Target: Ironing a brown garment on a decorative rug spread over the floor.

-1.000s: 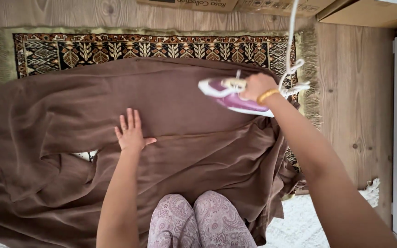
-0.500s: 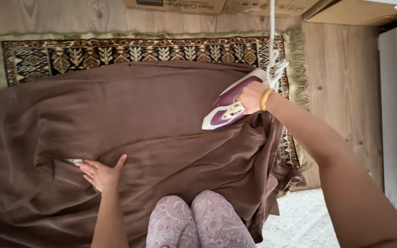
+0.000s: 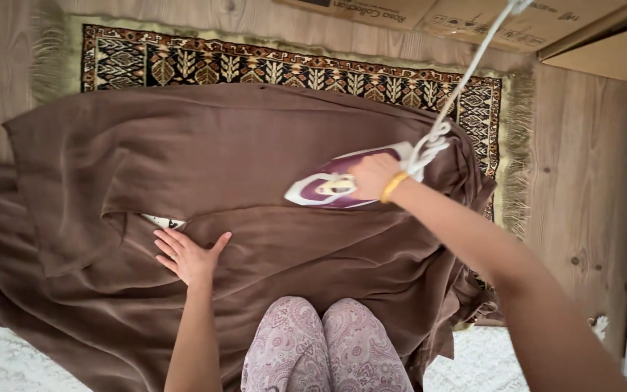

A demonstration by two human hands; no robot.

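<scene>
1. Head view: wooden floor [image 3: 589, 189] carries a patterned rug [image 3: 292, 69] under a spread brown cloth [image 3: 255, 152].
2. Right hand [image 3: 373, 176] is wrapped tight around the purple-and-white iron [image 3: 328, 190], which rests on the cloth; its white cord [image 3: 466, 80] runs up beyond the hand.
3. Left hand [image 3: 189, 255] lies flat on the cloth, fingers spread, well left of the iron.

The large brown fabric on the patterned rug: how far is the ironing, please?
Done: the upper part of the large brown fabric lies fairly smooth. In hand: the right hand presses the purple and white iron on it, while the left hand lies flat on the cloth. Left: the folds near the left edge and by the knees are wrinkled.
</scene>
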